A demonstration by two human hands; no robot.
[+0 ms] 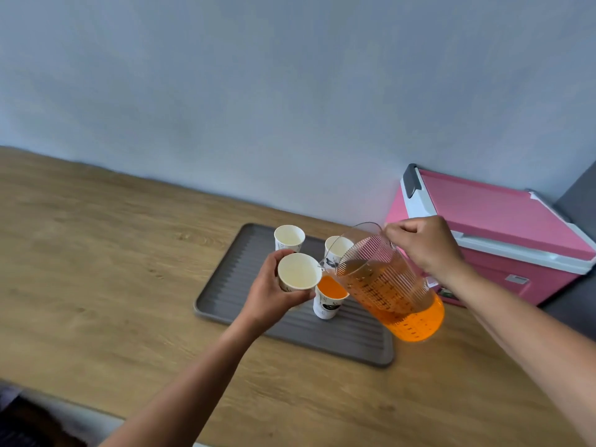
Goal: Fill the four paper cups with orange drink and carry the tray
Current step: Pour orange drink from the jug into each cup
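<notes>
A grey ribbed tray (pixel 225 304) lies on the wooden table. My left hand (pixel 269 291) holds an empty white paper cup (pixel 298 274) lifted above the tray. Beside it on the tray stands a cup full of orange drink (pixel 329 296). Two empty cups stand at the back: one at the back left (pixel 289 237), one (pixel 337 248) partly hidden behind the pitcher. My right hand (pixel 425 246) grips the handle of a clear measuring pitcher (pixel 387 285), tilted left, with orange drink in it. Its spout is close to the held cup.
A pink and white storage box (pixel 503 233) stands at the right against the blue-grey wall. The wooden table (pixel 96 269) stretches to the left and toward me. Its front edge runs along the bottom left.
</notes>
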